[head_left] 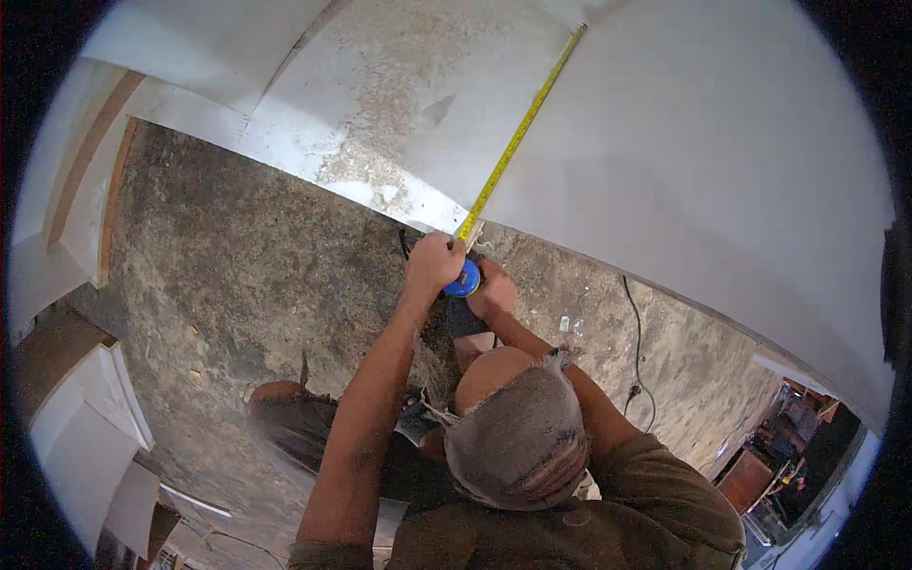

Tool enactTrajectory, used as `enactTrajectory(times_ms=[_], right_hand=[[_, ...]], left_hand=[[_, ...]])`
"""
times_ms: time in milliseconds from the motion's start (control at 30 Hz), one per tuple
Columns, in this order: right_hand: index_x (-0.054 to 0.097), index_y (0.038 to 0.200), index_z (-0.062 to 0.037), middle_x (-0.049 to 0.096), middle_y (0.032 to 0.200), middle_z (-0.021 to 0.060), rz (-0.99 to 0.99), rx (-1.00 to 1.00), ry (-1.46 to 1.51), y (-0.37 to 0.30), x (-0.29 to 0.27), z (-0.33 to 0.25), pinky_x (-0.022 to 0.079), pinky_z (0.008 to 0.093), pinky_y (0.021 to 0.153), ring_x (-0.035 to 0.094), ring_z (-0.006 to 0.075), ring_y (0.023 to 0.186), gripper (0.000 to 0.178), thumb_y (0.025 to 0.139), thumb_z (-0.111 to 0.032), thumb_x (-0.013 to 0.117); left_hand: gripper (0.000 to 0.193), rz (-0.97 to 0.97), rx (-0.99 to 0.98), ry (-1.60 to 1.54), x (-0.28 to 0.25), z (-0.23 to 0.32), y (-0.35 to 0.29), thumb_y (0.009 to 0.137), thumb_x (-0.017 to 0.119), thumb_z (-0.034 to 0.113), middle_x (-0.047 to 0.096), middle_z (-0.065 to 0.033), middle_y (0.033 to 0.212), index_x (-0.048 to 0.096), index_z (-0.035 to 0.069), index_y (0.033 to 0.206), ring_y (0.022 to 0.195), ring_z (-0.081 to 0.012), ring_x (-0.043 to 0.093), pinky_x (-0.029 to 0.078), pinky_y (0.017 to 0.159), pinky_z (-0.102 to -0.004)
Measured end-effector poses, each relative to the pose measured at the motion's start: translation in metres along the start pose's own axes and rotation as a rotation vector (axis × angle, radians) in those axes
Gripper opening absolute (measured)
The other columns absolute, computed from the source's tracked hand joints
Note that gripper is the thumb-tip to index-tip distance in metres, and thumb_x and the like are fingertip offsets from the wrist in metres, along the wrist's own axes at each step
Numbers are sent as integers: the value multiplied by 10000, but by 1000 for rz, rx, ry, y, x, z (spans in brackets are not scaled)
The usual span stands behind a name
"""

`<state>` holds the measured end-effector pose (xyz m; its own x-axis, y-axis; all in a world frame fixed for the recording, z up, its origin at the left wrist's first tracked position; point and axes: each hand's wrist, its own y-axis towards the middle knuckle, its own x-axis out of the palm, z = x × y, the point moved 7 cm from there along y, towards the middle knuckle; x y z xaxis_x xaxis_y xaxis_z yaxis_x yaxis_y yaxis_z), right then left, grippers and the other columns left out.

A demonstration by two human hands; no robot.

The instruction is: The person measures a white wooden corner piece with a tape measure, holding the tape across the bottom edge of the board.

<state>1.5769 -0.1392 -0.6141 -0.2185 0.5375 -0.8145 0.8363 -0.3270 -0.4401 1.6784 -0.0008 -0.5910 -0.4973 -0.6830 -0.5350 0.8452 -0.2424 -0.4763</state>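
Observation:
A tape measure (463, 279) with a round blue case sits between my two hands at the near edge of a white panel (722, 180). Its yellow blade runs out straight, away from me and slightly right, along the panel's seam with a dustier sheet (380, 104). My left hand (435, 262) is closed where the blade leaves the case, its thumb side against the blade. Wrapped round the right side of the case is my right hand (495, 291), its fingers partly hidden. What the blade's far end touches is too small to tell.
Below the panels lies a stained concrete floor (228, 256). A black cable (637, 342) hangs down on the right, near small pale scraps (570, 325). White wood-edged panels (90, 399) stand at the left. Cluttered tools and a brown box (747, 482) lie at lower right.

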Motion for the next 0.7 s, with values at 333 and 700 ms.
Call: enactTrajectory(times_ms=[333,700], right_hand=[[650,1012,-165,693,1022,150,1,15,-15,0,1,1,538,498,768,672,389,909,338,773,-404,665],[651,1054,-188,692,1057,112,44,-51,9,1,5,4,536,509,764,669,396,907,330,772,-360,664]], left_hand=[[371,0,-1,24,-2,3,-1,845,600,351,674,-247,844,710,-2,826,810,-436,665,529,762,-503],[384,83,36,43,0,7,-5,874,560,354,667,-248,837,682,-3,803,803,-446,658,526,748,-531]])
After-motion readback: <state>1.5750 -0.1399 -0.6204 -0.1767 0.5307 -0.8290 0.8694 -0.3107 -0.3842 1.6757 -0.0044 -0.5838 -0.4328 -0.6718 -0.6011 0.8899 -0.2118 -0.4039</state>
